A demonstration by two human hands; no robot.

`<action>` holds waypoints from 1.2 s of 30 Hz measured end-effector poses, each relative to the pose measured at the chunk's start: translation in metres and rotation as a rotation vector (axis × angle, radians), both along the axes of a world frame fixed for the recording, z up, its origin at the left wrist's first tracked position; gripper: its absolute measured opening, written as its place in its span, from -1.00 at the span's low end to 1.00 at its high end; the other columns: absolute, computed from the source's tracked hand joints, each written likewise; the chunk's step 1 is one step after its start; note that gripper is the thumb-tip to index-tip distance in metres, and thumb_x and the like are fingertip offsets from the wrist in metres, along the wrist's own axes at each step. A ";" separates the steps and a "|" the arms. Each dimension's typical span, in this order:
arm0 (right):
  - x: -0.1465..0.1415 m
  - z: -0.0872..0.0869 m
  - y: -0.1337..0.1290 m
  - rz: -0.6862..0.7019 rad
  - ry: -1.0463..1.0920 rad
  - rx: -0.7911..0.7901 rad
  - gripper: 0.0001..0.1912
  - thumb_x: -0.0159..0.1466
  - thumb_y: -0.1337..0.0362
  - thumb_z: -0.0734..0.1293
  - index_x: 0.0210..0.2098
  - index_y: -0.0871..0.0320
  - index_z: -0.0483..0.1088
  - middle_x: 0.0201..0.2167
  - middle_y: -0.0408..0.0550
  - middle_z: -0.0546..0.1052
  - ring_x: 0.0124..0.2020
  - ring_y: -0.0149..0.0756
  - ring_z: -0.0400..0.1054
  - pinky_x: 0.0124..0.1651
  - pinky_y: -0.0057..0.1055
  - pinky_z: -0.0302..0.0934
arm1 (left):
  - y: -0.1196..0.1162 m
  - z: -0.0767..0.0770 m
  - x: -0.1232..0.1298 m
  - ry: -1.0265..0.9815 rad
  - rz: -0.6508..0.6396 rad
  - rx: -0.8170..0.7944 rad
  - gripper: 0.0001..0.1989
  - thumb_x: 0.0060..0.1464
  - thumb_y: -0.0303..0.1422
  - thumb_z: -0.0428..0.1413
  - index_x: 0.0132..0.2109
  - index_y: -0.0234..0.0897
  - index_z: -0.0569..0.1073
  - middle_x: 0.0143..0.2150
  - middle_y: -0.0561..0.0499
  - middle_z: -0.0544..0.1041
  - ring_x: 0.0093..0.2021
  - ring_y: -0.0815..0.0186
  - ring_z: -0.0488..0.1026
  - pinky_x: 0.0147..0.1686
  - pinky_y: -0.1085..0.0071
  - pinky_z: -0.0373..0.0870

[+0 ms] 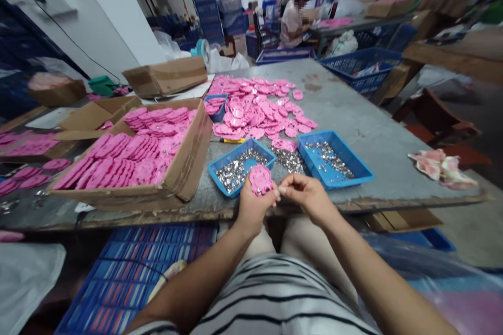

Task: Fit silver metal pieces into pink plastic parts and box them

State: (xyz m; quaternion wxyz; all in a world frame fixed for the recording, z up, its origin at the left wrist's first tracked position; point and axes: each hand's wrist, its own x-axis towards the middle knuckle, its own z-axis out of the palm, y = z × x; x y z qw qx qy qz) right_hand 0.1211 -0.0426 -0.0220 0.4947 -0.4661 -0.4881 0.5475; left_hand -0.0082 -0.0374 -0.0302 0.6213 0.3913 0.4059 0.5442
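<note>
My left hand (252, 204) grips a round pink scalloped piece (260, 179) with its face turned up toward me. Close beside it is my right hand (308, 194), its thumb and forefinger pinched together at the piece's right side; whatever lies between those fingertips is too small to make out. Just beyond my hands, a blue tray (212, 168) of small shiny metal parts stands to the left and a second blue tray (363, 177) with fewer such parts to the right. A loose pile of metal parts (290, 161) lies between the trays.
Many pink pieces (255, 107) are heaped across the table (353, 115). A cardboard box (188, 167) packed with pink pieces stands left. Behind the left tray lies a yellow-and-black cutter (231, 141). A crumpled cloth (442, 167) rests at the right edge. Another person (293, 26) sits farther back.
</note>
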 end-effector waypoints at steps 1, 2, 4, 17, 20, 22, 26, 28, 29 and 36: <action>0.000 0.002 0.000 -0.015 -0.004 0.006 -0.68 -0.04 0.05 0.49 -0.57 0.15 0.40 -0.62 -0.18 0.44 -0.54 -0.41 0.25 -0.40 -0.41 0.18 | 0.001 0.001 0.000 -0.016 -0.008 0.021 -0.57 -0.27 -0.43 0.31 -0.23 -0.26 0.29 -0.48 0.15 0.44 -0.55 0.47 0.35 -0.58 0.55 0.27; 0.001 0.003 0.000 -0.034 0.004 0.009 -0.69 -0.03 0.05 0.48 -0.57 0.15 0.40 -0.63 -0.19 0.42 -0.54 -0.41 0.25 -0.39 -0.40 0.18 | 0.001 0.001 -0.001 -0.048 -0.026 0.038 -0.54 -0.26 -0.37 0.34 -0.20 -0.25 0.30 -0.45 0.13 0.46 -0.52 0.45 0.38 -0.55 0.54 0.29; 0.001 0.004 0.000 -0.097 0.003 0.042 -0.71 0.00 0.06 0.47 -0.58 0.14 0.40 -0.58 -0.18 0.41 -0.50 -0.40 0.26 -0.34 -0.37 0.22 | 0.003 0.002 -0.002 -0.138 -0.069 0.039 -0.50 -0.19 -0.14 0.32 -0.17 -0.26 0.31 -0.38 0.06 0.49 -0.44 0.38 0.44 -0.49 0.49 0.35; -0.006 -0.002 -0.001 -0.154 -0.257 0.193 -0.73 0.13 0.09 0.39 -0.55 0.16 0.45 -0.20 0.00 0.36 -0.18 -0.26 0.31 -0.20 -0.28 0.32 | 0.003 0.005 0.002 -0.299 -0.117 -0.076 -0.33 0.06 0.21 -0.11 -0.04 -0.29 0.41 -0.13 -0.12 0.51 -0.03 0.14 0.44 -0.23 0.31 0.49; -0.006 -0.003 -0.002 -0.149 -0.255 0.180 -0.74 0.13 0.11 0.39 -0.55 0.17 0.44 -0.18 0.00 0.36 -0.25 -0.30 0.32 -0.28 -0.32 0.32 | 0.002 0.006 0.003 -0.331 -0.122 -0.096 -0.33 0.07 0.19 -0.12 0.01 -0.28 0.41 -0.08 -0.12 0.50 0.01 0.13 0.43 -0.20 0.31 0.49; -0.006 -0.003 -0.002 -0.160 -0.286 0.198 -0.76 0.13 0.15 0.39 -0.56 0.17 0.44 -0.20 -0.01 0.36 -0.23 -0.29 0.32 -0.25 -0.33 0.32 | 0.002 0.006 0.003 -0.351 -0.124 -0.106 -0.33 0.08 0.18 -0.11 0.03 -0.28 0.41 -0.06 -0.13 0.50 0.05 0.12 0.41 -0.15 0.30 0.48; -0.004 -0.004 -0.002 -0.163 -0.326 0.222 -0.79 0.14 0.19 0.38 -0.55 0.17 0.43 -0.22 -0.02 0.37 -0.21 -0.29 0.33 -0.21 -0.33 0.31 | 0.000 0.007 0.003 -0.365 -0.146 -0.124 -0.33 0.11 0.16 -0.12 0.08 -0.28 0.39 0.00 -0.14 0.49 0.11 0.11 0.38 -0.05 0.26 0.44; -0.005 -0.006 -0.002 -0.155 -0.328 0.225 -0.81 0.14 0.22 0.38 -0.54 0.17 0.42 -0.22 -0.02 0.38 -0.23 -0.31 0.33 -0.26 -0.35 0.31 | 0.000 0.008 0.003 -0.357 -0.163 -0.130 -0.32 0.13 0.16 -0.16 0.10 -0.28 0.37 0.02 -0.14 0.48 0.13 0.12 0.37 -0.02 0.25 0.42; -0.006 -0.007 -0.001 -0.158 -0.325 0.227 -0.82 0.13 0.23 0.38 -0.53 0.17 0.41 -0.22 -0.02 0.39 -0.24 -0.32 0.32 -0.28 -0.37 0.30 | 0.000 0.009 0.004 -0.357 -0.167 -0.136 -0.32 0.14 0.15 -0.18 0.11 -0.28 0.36 0.02 -0.14 0.48 0.14 0.13 0.37 -0.01 0.24 0.41; -0.014 -0.011 0.002 -0.119 0.090 0.037 -0.64 -0.01 0.05 0.49 -0.46 0.12 0.32 -0.43 -0.19 0.39 -0.64 -0.53 0.13 -0.65 -0.49 0.11 | 0.003 0.004 0.000 -0.368 -0.185 -0.155 -0.34 0.11 0.18 -0.13 0.01 -0.31 0.37 -0.11 -0.17 0.53 -0.01 0.10 0.47 -0.18 0.27 0.48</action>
